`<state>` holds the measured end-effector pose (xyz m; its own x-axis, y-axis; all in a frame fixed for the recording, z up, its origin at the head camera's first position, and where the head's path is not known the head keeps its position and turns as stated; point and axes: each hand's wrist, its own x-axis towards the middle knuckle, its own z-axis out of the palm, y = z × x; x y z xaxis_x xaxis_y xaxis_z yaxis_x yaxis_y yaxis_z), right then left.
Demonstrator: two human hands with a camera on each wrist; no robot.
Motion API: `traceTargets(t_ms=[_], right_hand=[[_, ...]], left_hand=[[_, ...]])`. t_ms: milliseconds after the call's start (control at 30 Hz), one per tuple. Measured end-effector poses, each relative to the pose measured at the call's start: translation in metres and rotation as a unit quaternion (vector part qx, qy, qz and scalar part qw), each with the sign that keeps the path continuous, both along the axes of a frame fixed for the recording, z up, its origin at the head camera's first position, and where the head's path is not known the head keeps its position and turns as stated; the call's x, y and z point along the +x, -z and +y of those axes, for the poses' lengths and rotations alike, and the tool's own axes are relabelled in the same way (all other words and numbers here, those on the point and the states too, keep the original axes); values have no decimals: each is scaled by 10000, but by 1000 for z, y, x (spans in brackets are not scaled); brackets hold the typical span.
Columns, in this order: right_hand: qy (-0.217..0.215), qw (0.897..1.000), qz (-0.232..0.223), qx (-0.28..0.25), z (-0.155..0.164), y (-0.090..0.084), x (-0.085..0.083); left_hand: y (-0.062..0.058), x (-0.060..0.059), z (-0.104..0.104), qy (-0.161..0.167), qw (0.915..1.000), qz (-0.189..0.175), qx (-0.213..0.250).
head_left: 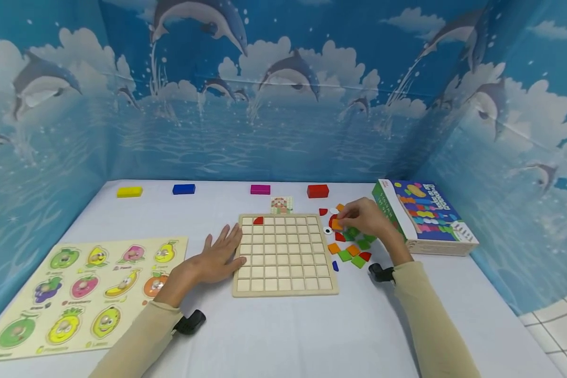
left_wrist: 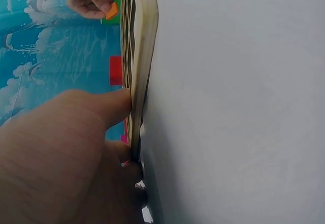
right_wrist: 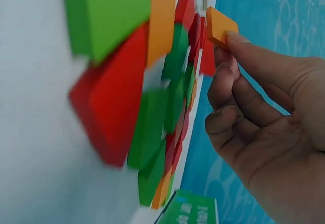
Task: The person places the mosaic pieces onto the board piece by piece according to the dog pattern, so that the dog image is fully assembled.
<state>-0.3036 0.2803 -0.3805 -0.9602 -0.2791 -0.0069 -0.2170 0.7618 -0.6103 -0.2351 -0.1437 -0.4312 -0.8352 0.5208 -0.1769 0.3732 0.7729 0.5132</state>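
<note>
Right wrist view alone shows the right hand (right_wrist: 264,127) pinching a small, flat orange tile (right_wrist: 220,27) above the loose pile (head_left: 349,244). Left hand (head_left: 217,257) lies flat, fingers straight, against the grid board (head_left: 283,254).

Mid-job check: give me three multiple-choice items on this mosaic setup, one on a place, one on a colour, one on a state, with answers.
1. Where does the left hand rest?
A. on the box
B. against the left edge of the grid board
C. on the fruit puzzle

2. What colour is the tile that the right hand pinches?
A. orange
B. blue
C. green

3. How full is the grid board?
A. every cell filled
B. half filled
C. one red piece in the top row, the rest bare

Answers:
1. B, the head view shows flat fingers at the board's left edge.
2. A, the right wrist view shows an orange square at the fingertips.
3. C, only one cell holds a piece.
</note>
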Motion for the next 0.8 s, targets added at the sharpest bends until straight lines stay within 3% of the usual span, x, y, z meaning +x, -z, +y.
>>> traceTargets(t_ms=[233, 500, 800], right_hand=[[-431, 9972, 260, -550, -34, -5, 6], [-743, 9908, 124, -1126, -108, -10, -1], [-558, 9942, 75, -918, -152, -1, -22]], left_hand=[[1, -1, 1, 76, 9999, 64, 16], [6, 1, -4, -86, 9999, 44, -106], [2, -3, -1, 20, 10000, 49, -82]])
